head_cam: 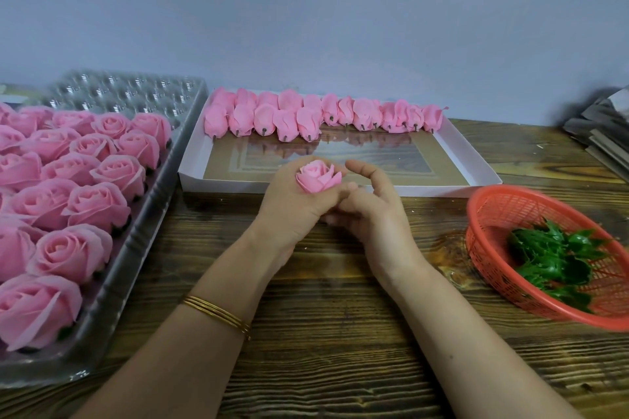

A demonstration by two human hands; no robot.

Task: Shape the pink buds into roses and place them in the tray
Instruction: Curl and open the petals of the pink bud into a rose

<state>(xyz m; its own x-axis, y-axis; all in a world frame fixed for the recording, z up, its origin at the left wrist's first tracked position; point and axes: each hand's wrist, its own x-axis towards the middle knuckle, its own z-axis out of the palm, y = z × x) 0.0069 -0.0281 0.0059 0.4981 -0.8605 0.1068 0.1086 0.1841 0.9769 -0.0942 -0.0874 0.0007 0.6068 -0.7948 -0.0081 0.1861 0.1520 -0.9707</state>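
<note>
Tray (136, 241), basket (493, 214) partly off-frame.

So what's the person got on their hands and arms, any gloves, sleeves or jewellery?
No gloves: the left hand and right hand are bare, and no sleeve shows on either forearm. The only thing worn is a stack of thin gold-coloured bangles on the left wrist. The right wrist carries nothing, and no ring is visible.

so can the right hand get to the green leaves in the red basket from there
Probably yes. The red basket sits open-topped to that side of the right hand, only bare table between, and the green leaves lie uncovered; the left hand holds the bud.
</note>
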